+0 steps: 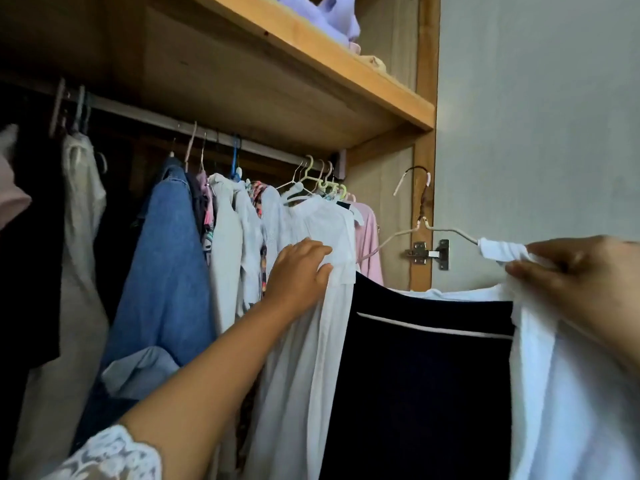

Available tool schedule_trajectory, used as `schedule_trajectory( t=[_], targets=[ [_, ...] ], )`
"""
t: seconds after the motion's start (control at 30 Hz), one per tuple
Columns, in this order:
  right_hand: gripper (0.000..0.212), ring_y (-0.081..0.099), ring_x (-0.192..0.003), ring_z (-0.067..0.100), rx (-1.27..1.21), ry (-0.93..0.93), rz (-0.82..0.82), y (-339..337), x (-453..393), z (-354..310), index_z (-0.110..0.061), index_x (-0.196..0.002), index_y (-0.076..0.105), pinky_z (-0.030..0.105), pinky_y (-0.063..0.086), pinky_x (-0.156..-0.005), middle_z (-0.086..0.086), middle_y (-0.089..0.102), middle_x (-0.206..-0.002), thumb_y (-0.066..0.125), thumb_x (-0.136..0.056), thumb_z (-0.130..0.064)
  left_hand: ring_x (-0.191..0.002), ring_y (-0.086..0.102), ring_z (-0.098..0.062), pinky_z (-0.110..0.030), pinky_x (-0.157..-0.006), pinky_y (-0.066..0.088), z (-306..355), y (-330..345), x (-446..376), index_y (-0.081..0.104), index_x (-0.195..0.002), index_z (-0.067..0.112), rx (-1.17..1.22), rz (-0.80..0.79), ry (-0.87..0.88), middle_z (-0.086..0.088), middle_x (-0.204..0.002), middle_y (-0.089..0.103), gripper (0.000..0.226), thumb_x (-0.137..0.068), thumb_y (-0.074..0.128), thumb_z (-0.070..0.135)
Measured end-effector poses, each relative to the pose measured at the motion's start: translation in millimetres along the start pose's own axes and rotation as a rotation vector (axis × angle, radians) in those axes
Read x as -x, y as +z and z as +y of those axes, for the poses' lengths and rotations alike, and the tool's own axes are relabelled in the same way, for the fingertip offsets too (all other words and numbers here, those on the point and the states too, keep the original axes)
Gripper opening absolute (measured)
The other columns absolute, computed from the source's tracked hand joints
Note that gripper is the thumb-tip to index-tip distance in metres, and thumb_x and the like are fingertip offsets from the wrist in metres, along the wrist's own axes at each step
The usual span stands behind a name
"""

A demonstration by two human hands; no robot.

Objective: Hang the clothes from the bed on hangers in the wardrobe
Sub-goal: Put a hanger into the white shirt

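- While the left hand [300, 268] presses with fingers spread flat against a hanging white long-sleeved shirt [322, 230], it pushes that garment aside on the rail and grips nothing.
- Right hand [575, 271]: fingers pinch the bunched white fabric at one shoulder of a thin white wire hanger [433, 227], held just outside the wardrobe, its hook free of the rail.
- Item carried: dark navy garment with a thin white stripe [426, 358], under a loose white cotton top [571, 393], both draped on the held hanger.
- Handling judgement: widen the gap first, keep the hanger level so the clothes stay on, then lift the hook over the rail.
- Metal hanging rail [263, 151]: crowded at its right end with pale plastic hangers [322, 183].
- Neighbours: pink blouse [369, 237], blue denim jacket [166, 258], cream garment [81, 188] farther left.
- Obstructions, judged: wooden shelf [311, 81] close above the rail, limiting headroom; wardrobe side panel [424, 161] and metal door hinge [427, 253] near the hook's path.
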State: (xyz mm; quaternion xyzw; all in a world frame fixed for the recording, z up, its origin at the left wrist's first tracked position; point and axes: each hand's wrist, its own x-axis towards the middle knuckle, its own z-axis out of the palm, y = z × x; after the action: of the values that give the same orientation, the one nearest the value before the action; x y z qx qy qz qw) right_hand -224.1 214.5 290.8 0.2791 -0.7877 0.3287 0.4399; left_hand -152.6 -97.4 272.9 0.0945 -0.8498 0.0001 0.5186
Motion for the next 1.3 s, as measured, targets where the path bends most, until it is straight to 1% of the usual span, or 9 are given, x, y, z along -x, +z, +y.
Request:
schedule_trajectory(
  t=[0.17, 0.27, 0.4, 0.57, 0.7, 0.83, 1.13, 1.2, 1.3],
  targets=[
    [0.028, 0.063, -0.067, 0.031, 0.021, -0.003, 0.109, 36.3, -49.9, -9.4, -0.058, -0.076, 0.057, 0.043, 0.054, -0.066, 0.001, 0.064, -0.069, 0.04, -0.062, -0.075, -0.146, 0.002, -0.019, -0.055, -0.105, -0.023, -55.0, 19.2, -54.0, 0.043, -0.138, 0.026, -0.529, -0.158, 0.017, 0.002, -0.15, 0.035, 0.043, -0.099, 0.032, 0.041],
    [0.028, 0.063, -0.072, 0.03, 0.006, -0.013, 0.104, 54.8, -73.0, -27.4, -0.058, -0.082, 0.058, 0.043, 0.054, -0.066, 0.0, 0.067, -0.077, 0.043, -0.063, -0.072, -0.14, 0.022, -0.018, -0.06, -0.101, -0.023, -92.4, 16.5, -54.1, 0.066, -0.114, 0.02, -0.789, -0.069, -0.059, -0.003, -0.133, 0.053, 0.048, -0.094, 0.035, 0.052],
    [0.02, 0.059, -0.076, 0.037, 0.009, -0.081, 0.066, 87.0, -98.0, -64.7, -0.032, -0.079, 0.069, 0.038, 0.049, -0.066, 0.011, 0.062, -0.079, 0.06, -0.078, -0.049, -0.103, 0.05, -0.026, -0.058, -0.108, 0.004, -133.6, 8.9, -40.3, 0.072, -0.077, 0.012, -0.704, 0.27, 0.086, -0.005, -0.085, 0.064, 0.033, -0.082, 0.055, 0.041],
    [0.026, 0.056, -0.1, 0.039, 0.059, -0.098, 0.078, 136.3, -133.7, -111.4, -0.027, -0.109, 0.068, 0.031, 0.033, -0.07, 0.017, 0.062, -0.111, 0.06, -0.087, -0.039, -0.097, 0.052, -0.02, -0.057, -0.109, 0.005, -141.7, -6.9, -44.5, 0.07, -0.082, 0.017, -0.596, 0.313, 0.226, 0.002, -0.088, 0.06, 0.033, -0.08, 0.044, 0.037],
    [0.027, 0.057, -0.103, 0.037, 0.036, -0.09, 0.095, 164.8, -171.8, -138.6, -0.017, -0.109, 0.067, 0.031, 0.034, -0.071, 0.017, 0.062, -0.114, 0.058, -0.087, -0.031, -0.095, 0.054, -0.017, -0.058, -0.108, 0.015, -146.5, -15.0, -47.1, 0.07, -0.086, 0.018, -0.566, 0.29, 0.317, 0.004, -0.09, 0.061, 0.03, -0.08, 0.047, 0.035],
    [0.021, 0.057, -0.103, 0.037, -0.036, -0.063, 0.097, 191.2, -199.3, -154.0, -0.012, -0.101, 0.064, 0.031, 0.032, -0.069, 0.018, 0.062, -0.111, 0.054, -0.089, -0.027, -0.102, 0.054, -0.018, -0.039, -0.098, 0.036, -141.2, -19.2, -51.0, 0.07, -0.096, 0.017, -0.36, 0.379, 0.43, 0.001, -0.101, 0.063, 0.023, -0.084, 0.055, 0.028],
    [0.011, 0.058, -0.099, 0.035, -0.168, -0.049, 0.094, 250.0, -236.5, -173.6, -0.016, -0.085, 0.056, 0.03, 0.034, -0.069, 0.013, 0.063, -0.104, 0.053, -0.087, -0.026, -0.128, 0.038, -0.009, -0.028, -0.108, 0.017, -117.5, -31.0, -105.0, 0.056, -0.125, 0.027, -0.329, 0.295, 0.175, 0.009, -0.128, 0.056, 0.059, -0.079, 0.038, 0.058],
    [0.011, 0.058, -0.1, 0.035, -0.176, -0.064, 0.094, 259.1, -244.2, -180.3, -0.017, -0.086, 0.056, 0.03, 0.034, -0.07, 0.012, 0.063, -0.105, 0.052, -0.088, -0.027, -0.127, 0.041, -0.007, -0.026, -0.11, 0.012, -121.8, -30.9, -114.8, 0.057, -0.123, 0.031, -0.362, 0.213, 0.105, 0.013, -0.125, 0.057, 0.058, -0.078, 0.035, 0.06],
    [0.01, 0.057, -0.101, 0.034, -0.181, -0.092, 0.104, 268.6, -257.6, -189.8, -0.017, -0.087, 0.056, 0.029, 0.033, -0.07, 0.011, 0.062, -0.107, 0.052, -0.088, -0.026, -0.106, 0.054, -0.007, -0.026, -0.101, 0.031, -135.0, -30.4, -121.8, 0.066, -0.098, 0.031, -0.378, 0.152, 0.089, 0.014, -0.102, 0.064, 0.043, -0.079, 0.037, 0.056]
  ],
)
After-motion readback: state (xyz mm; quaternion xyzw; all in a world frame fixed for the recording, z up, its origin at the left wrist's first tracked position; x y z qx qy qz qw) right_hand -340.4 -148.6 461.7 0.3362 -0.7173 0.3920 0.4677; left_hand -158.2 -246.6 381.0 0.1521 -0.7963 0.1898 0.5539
